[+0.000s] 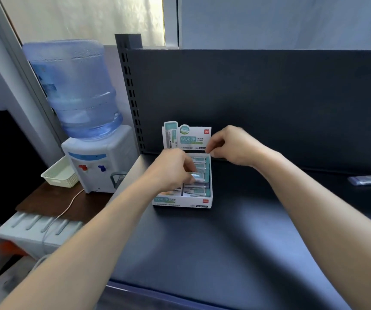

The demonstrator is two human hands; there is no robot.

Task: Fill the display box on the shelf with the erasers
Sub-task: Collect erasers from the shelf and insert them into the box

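**Display box and erasers: condition**

Display box (183,201): white and teal card, lid flap raised upright at rear, seated on dark shelf (236,231) near left upright. Erasers (199,190): teal-and-white wrapped, laid flat in rows inside tray. More wrapped erasers (363,180) loose at far right of shelf, blurred

Shelf (236,231): dark painted metal, matt, smooth. Display box (183,201): printed white card, slight sheen. Erasers (199,190): glossy clear wrapping over teal paper sleeves. Water bottle (77,90): translucent blue plastic. Basket (58,175): cream perforated plastic. Side table (45,198): brown wood.
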